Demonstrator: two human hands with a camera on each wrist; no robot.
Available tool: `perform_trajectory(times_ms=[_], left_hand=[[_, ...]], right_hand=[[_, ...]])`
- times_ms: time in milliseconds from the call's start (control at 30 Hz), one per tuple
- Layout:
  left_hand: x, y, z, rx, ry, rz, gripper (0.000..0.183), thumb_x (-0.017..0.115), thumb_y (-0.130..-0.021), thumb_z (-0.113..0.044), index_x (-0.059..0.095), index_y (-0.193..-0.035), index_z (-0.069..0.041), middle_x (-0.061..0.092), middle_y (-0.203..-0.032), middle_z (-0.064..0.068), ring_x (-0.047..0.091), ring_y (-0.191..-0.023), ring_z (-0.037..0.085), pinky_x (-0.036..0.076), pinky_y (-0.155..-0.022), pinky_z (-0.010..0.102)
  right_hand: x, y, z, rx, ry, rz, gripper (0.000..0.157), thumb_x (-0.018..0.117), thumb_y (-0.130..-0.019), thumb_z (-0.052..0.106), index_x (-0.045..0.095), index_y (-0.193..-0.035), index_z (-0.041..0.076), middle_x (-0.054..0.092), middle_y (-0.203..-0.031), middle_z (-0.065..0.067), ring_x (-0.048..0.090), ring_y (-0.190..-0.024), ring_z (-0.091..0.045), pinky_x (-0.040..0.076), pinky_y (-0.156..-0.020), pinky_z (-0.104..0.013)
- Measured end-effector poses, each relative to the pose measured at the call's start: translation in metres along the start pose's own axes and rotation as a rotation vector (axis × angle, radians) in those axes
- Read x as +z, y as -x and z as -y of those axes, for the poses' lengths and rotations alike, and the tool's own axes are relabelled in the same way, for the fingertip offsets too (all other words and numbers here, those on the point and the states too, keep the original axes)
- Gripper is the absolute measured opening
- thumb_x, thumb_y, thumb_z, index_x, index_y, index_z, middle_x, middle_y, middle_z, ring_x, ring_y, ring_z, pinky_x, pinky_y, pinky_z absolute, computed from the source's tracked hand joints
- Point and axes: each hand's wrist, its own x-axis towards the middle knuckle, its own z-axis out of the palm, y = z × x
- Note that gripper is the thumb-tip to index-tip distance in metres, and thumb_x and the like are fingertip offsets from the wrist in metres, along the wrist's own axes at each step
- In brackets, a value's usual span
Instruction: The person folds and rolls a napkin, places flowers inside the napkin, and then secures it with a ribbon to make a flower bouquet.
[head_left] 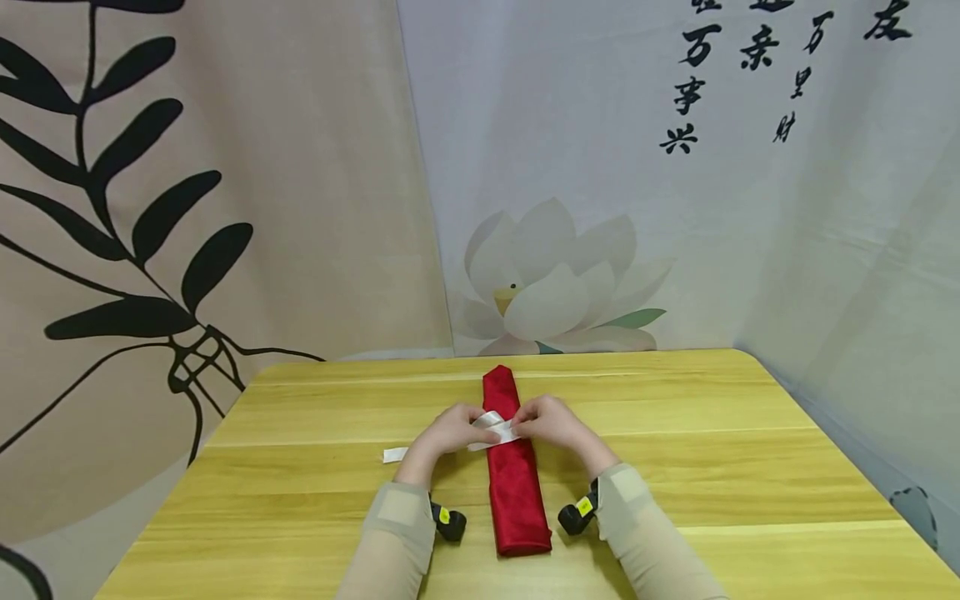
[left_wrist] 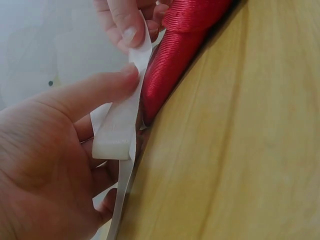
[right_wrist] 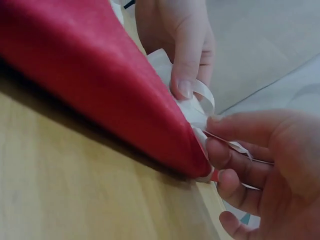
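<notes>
A long rolled or folded bundle of shiny red cloth [head_left: 517, 500] lies lengthwise on the wooden table. White ribbon [head_left: 506, 432] crosses over its upper half, with a loop raised on top. My left hand [head_left: 453, 429], at the bundle's left side, pinches the ribbon between thumb and fingers; in the left wrist view a folded loop of ribbon [left_wrist: 114, 135] hangs by that thumb. From the right, my right hand [head_left: 551, 421] pinches another part of the ribbon, thumb against fingertips. A loose ribbon tail [head_left: 395, 455] lies on the table to the left. The ribbon's underside is hidden.
The yellow wooden table [head_left: 712, 467] has its far edge near a hanging cloth backdrop [head_left: 337, 167] printed with dark leaves, a lotus and writing. Small black wrist cameras [head_left: 450, 523] sit at both cuffs, close beside the red bundle.
</notes>
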Motion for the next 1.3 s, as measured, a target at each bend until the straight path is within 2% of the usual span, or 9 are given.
perform_trajectory(times_ms=[233, 467, 633, 800, 1033, 1300], left_hand=[[0.000, 0.000, 0.001, 0.026, -0.004, -0.002, 0.013, 0.075, -0.082, -0.019, 0.070, -0.086, -0.008, 0.061, -0.074, -0.004, 0.051, -0.068, 0.012, 0.043, -0.064, 0.028], [0.000, -0.001, 0.001, 0.022, -0.013, -0.012, 0.013, 0.075, -0.083, -0.019, 0.070, -0.088, -0.009, 0.060, -0.075, -0.003, 0.050, -0.068, 0.012, 0.042, -0.064, 0.028], [0.000, 0.000, 0.001, 0.022, -0.011, -0.009, 0.012, 0.075, -0.082, -0.019, 0.071, -0.088, -0.009, 0.059, -0.073, -0.003, 0.049, -0.068, 0.012, 0.041, -0.063, 0.028], [0.000, 0.000, 0.001, 0.027, -0.006, -0.005, 0.012, 0.075, -0.083, -0.019, 0.070, -0.086, -0.009, 0.059, -0.072, -0.004, 0.049, -0.066, 0.012, 0.041, -0.063, 0.027], [0.000, -0.001, 0.002, 0.032, -0.008, -0.004, 0.014, 0.076, -0.082, -0.020, 0.070, -0.086, -0.009, 0.060, -0.072, -0.004, 0.050, -0.067, 0.011, 0.043, -0.062, 0.027], [0.000, 0.001, -0.002, -0.011, 0.004, 0.004, 0.020, 0.076, -0.083, -0.028, 0.071, -0.090, -0.010, 0.063, -0.078, -0.002, 0.055, -0.071, 0.013, 0.046, -0.066, 0.028]], right_hand=[[-0.005, 0.002, -0.001, 0.017, -0.008, 0.003, 0.004, 0.069, -0.084, 0.007, 0.073, -0.084, 0.005, 0.065, -0.076, 0.002, 0.052, -0.068, -0.012, 0.046, -0.063, -0.027], [-0.023, 0.007, -0.008, 0.055, -0.046, -0.005, 0.008, 0.068, -0.085, 0.007, 0.072, -0.089, 0.002, 0.066, -0.080, -0.001, 0.052, -0.070, -0.013, 0.045, -0.064, -0.029], [-0.028, 0.009, -0.012, 0.072, -0.059, -0.015, 0.010, 0.068, -0.086, 0.010, 0.073, -0.090, 0.001, 0.066, -0.078, -0.001, 0.053, -0.069, -0.014, 0.045, -0.062, -0.029], [-0.023, 0.009, -0.009, 0.072, -0.037, 0.008, 0.016, 0.070, -0.088, 0.018, 0.073, -0.089, 0.003, 0.066, -0.076, -0.001, 0.054, -0.070, -0.014, 0.047, -0.064, -0.029], [-0.011, 0.005, -0.006, 0.053, -0.024, -0.002, 0.009, 0.071, -0.084, 0.011, 0.071, -0.080, 0.003, 0.063, -0.073, 0.002, 0.052, -0.071, -0.012, 0.045, -0.065, -0.029], [0.001, 0.000, -0.005, 0.004, 0.001, -0.013, 0.009, 0.072, -0.083, 0.012, 0.072, -0.078, 0.005, 0.063, -0.070, 0.004, 0.051, -0.067, -0.011, 0.044, -0.062, -0.026]])
